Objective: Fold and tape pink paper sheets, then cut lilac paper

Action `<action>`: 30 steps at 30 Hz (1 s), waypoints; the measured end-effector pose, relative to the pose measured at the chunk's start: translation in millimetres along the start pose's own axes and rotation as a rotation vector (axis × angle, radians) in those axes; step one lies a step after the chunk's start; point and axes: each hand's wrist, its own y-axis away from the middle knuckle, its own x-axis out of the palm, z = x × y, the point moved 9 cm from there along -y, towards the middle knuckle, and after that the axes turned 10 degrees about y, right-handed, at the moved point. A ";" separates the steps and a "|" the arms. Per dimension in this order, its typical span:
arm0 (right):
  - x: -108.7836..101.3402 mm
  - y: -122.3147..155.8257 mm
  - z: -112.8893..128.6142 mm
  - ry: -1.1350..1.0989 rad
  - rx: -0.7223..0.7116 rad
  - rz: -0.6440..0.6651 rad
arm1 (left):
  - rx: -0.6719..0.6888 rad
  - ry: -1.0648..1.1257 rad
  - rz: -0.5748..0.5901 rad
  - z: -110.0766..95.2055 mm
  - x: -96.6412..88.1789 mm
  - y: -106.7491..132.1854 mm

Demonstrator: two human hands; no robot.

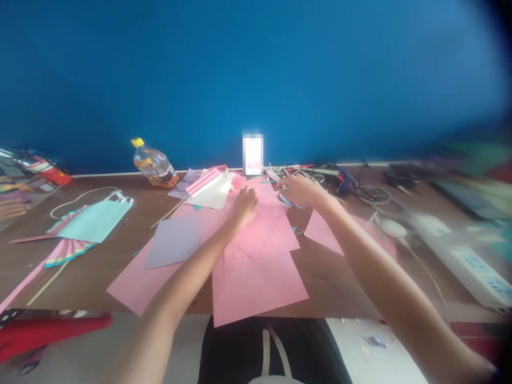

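My left hand [245, 208] rests over the pink paper sheets [260, 282], its fingers bent down and closed. Whatever may be under the fingertips is hidden. Just behind it lies a crumpled pink piece [239, 182]. To the right, my right hand [298, 190] hovers over the clutter at the back, with fingers curled inward. A thin pale strip seems to run between the two hands, too faint to name. Beneath the right hand is a blue-and-white patterned loop [291, 201]. A white sheet with pink stripes [210, 189] and a lilac sheet [175, 241] lie left of my left hand.
A tilted bottle with a yellow cap [156, 166] stands by the blue wall. A light-blue paper bag [97, 220] and a folded striped paper fan [69, 250] lie left. A lit phone [253, 154] stands at the back. Cables and a power strip [476, 269] take up the right.
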 end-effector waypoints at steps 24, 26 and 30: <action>1.4 2.1 20.4 0.067 -0.173 0.148 | -0.093 -0.008 0.038 17.4 1.9 0.7; 3.0 3.1 16.1 0.028 -0.146 0.158 | -0.090 -0.017 0.039 17.8 2.7 0.3; 5.6 3.4 10.3 -0.015 -0.117 0.139 | -0.062 -0.055 0.031 16.7 5.1 0.2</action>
